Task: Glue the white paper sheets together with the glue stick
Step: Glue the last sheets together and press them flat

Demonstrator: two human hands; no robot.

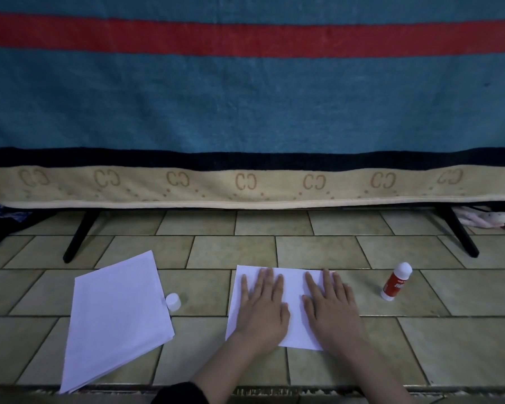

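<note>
Matt white paper sheets [296, 313], glossy plastic glue stick [396, 281], smooth glazed floor tiles [318, 252], fuzzy cloth blanket [245, 112].

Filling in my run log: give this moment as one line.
left hand flat on paper sheets | right hand flat on same | glue stick upright, right | cap by paper stack

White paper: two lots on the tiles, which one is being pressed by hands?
The flat white paper sheet in the centre: left hand and right hand lie flat on it. The angled white paper stack at left is untouched.
</note>
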